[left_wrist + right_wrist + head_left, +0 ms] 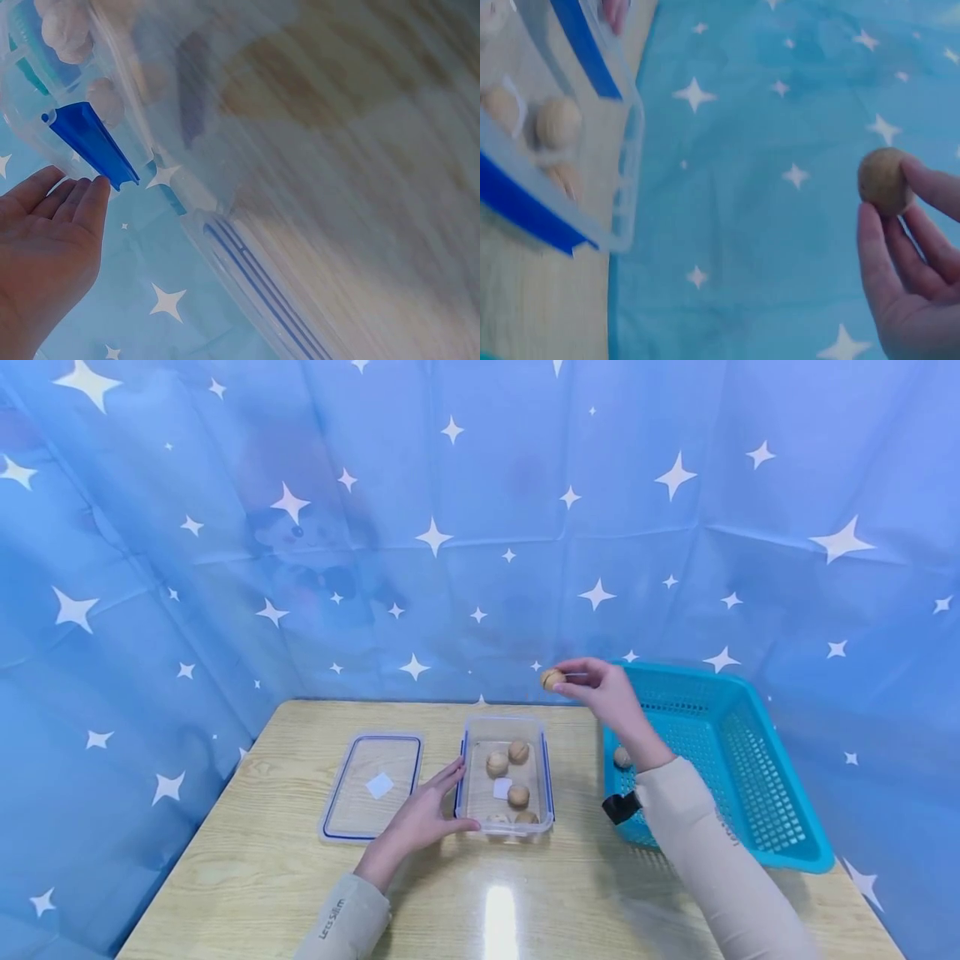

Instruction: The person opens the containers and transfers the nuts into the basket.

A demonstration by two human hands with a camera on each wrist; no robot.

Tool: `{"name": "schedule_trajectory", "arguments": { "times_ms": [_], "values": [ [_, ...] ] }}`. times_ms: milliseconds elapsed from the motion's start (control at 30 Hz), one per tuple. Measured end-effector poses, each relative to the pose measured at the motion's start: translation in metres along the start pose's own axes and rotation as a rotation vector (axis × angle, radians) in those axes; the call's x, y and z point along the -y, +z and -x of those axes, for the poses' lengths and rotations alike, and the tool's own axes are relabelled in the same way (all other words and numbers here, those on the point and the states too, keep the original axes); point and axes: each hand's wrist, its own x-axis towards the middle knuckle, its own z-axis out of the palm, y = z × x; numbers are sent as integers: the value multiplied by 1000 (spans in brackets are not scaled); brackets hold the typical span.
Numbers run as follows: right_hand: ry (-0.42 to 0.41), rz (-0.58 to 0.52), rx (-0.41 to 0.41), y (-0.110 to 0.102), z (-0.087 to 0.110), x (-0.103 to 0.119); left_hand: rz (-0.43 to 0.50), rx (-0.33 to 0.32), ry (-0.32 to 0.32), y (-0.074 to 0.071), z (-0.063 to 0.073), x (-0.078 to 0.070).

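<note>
My right hand (606, 693) pinches a walnut (552, 679) between thumb and fingertips, raised above the table's back edge between the box and the basket. The right wrist view shows the same walnut (883, 181) at the fingertips. My left hand (423, 817) rests against the near left side of a clear plastic box (545, 814), fingers along its side and thumb at the front corner. In the left wrist view the fairly straight fingers touch near its blue latch (91, 144). Several walnuts (517, 796) and a white square (502, 788) lie inside.
A clear lid (347, 810) with a blue seal and a white square lies left of the box. On the right stands a turquoise basket (795, 810); one walnut (622, 757) shows inside it, beside my right forearm. A blue starry curtain (480, 527) hangs behind the wooden table (247, 860).
</note>
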Motion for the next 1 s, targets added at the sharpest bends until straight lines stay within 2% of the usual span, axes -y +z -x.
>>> {"name": "schedule_trajectory", "arguments": {
  "times_ms": [167, 467, 800, 1000],
  "values": [
    [-34, 8, -124, -19, -3, -2, 2, -1, -6, 1, 1, 0],
    [-36, -18, -303, -45, -7, -17, 4, -8, -2, 1, 0, 0],
    [-7, -40, -412, -67, -12, -54, -3, -2, -5, 4, 0, 3],
    [22, -49, -430, -78, -12, -80, -4, -1, -8, 3, -1, 2]
  ]
}}
